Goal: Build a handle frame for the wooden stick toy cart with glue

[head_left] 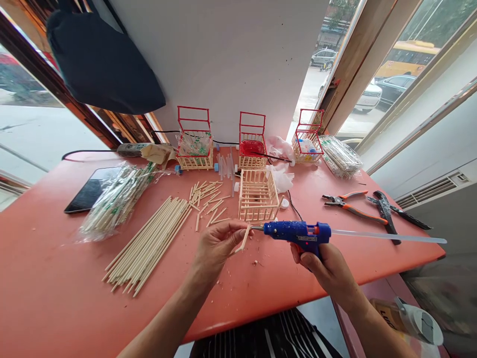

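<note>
My right hand (324, 266) is wrapped round the handle of a blue hot glue gun (294, 231). A long clear glue stick (391, 236) sticks out of its back end. Between the fingers and thumb of my left hand (219, 243) is a small piece of joined wooden sticks (244, 239), bent at an angle. The gun's metal nozzle meets or nearly meets the upper end of that piece. Just behind stands an open wooden stick basket (259, 196). Cut short sticks (208, 199) and a bundle of long wooden sticks (149, 243) lie left of it.
Along the wall stand red-topped stick baskets (194, 161), one with a red bowl (252, 147). Pliers (354, 206) and black-handled cutters (387, 216) lie at the right. Bagged sticks (119, 199) rest partly over a dark tablet (80, 194) at the left.
</note>
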`<state>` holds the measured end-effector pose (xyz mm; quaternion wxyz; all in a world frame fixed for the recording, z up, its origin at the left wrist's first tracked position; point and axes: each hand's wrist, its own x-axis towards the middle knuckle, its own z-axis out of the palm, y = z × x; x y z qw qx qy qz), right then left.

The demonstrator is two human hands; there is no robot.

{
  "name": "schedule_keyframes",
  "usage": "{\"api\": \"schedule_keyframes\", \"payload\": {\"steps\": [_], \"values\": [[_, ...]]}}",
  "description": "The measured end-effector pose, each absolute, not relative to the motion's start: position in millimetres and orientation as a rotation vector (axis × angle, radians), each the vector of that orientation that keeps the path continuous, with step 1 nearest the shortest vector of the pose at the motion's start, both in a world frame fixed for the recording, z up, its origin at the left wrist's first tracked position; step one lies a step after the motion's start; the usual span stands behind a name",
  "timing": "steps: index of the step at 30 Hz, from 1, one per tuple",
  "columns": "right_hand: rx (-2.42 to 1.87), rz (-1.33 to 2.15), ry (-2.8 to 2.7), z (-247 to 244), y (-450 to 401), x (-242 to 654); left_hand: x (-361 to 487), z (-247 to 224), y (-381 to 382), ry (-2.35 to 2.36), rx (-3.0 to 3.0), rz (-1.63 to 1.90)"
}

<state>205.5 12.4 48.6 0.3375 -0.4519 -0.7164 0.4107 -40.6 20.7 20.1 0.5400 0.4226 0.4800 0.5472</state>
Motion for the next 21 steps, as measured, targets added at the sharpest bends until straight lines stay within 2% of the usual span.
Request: {"api": "schedule_keyframes", "payload": {"steps": [21], "values": [[-1.237,1.043,-1.846,48.4,11.6,205.5,-40.7,20.8,19.6,1.155,1.035,1.326]]}}
